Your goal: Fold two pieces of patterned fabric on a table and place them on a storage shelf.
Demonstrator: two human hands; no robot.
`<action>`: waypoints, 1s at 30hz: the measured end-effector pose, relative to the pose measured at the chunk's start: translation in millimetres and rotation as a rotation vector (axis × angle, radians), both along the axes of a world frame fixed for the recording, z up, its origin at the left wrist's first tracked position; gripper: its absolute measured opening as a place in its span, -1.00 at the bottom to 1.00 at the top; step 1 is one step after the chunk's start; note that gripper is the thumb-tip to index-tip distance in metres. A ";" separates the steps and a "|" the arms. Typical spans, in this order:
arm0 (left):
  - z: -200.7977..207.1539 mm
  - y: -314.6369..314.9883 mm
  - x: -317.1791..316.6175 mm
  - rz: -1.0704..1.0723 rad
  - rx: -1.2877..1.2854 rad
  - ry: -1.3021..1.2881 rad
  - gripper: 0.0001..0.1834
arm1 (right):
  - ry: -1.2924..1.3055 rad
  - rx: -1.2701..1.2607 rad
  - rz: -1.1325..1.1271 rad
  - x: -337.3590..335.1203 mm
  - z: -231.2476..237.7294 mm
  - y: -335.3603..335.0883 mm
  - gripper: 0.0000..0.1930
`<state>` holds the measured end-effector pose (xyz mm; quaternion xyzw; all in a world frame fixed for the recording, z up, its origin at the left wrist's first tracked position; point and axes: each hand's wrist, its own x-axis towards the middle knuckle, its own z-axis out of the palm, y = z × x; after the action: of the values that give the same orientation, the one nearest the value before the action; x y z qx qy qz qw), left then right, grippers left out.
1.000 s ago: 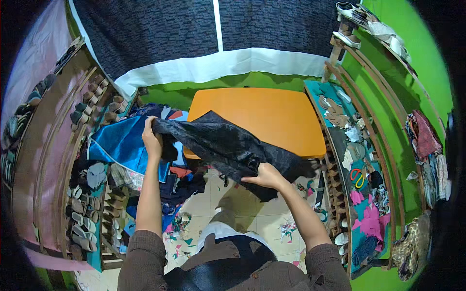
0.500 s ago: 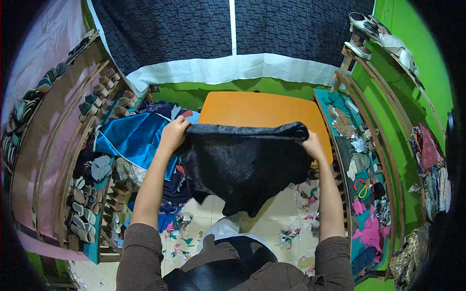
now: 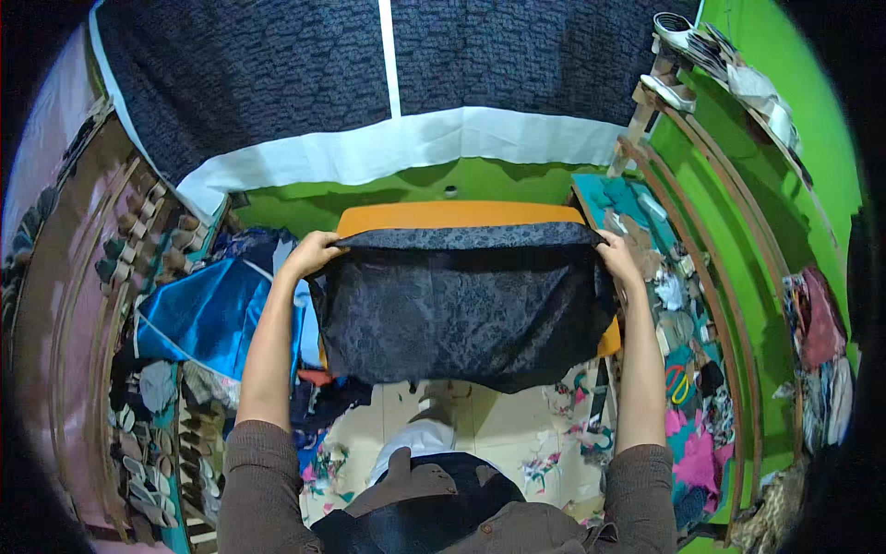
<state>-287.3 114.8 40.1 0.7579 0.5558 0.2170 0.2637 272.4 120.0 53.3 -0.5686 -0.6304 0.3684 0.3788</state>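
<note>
Drawn wider apart than earlier, the left hand (image 3: 316, 254) and right hand (image 3: 619, 259) pinch top corners of the black cloth (image 3: 466, 309) in front of the orange table (image 3: 461, 215), the left rack (image 3: 55, 369) holding shoes (image 3: 138, 462), the right rack (image 3: 609, 191) scissors (image 3: 679, 386).

Workroom: fabric scraps (image 3: 703, 463), scissors (image 3: 681, 385)

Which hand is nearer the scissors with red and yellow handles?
Right. The right hand, holding the black cloth, shows above and left of the scissors; the left hand, at the cloth's other end, is much farther left.
</note>
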 end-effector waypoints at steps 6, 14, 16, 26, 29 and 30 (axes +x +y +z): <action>-29.8 112.9 -9.7 0.013 -0.127 0.025 -0.77 | -0.077 -0.043 -0.154 -31.3 -10.4 96.4 -0.72; -54.1 212.0 17.0 0.272 -0.088 0.360 -0.71 | -0.471 -0.021 -0.284 -26.6 -63.9 222.9 -0.70; -58.8 225.7 27.6 0.383 0.024 0.392 -0.74 | -0.534 -0.041 -0.318 -35.0 -68.7 246.3 -0.68; -141.3 171.2 103.4 0.377 0.390 0.678 -0.34 | -0.820 0.338 -0.226 -188.5 -146.5 192.0 -0.45; -145.1 79.5 160.6 0.045 0.157 0.415 -0.37 | -0.808 0.293 0.076 -218.6 -185.0 117.4 -0.52; -155.2 50.8 163.7 0.033 0.136 0.399 -0.37 | -0.781 0.273 0.163 -224.2 -184.6 98.1 -0.52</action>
<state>-123.6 165.6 -115.1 0.7927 0.5933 0.1041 0.0932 48.2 218.2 -131.3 -0.5584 -0.8127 0.0672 0.1527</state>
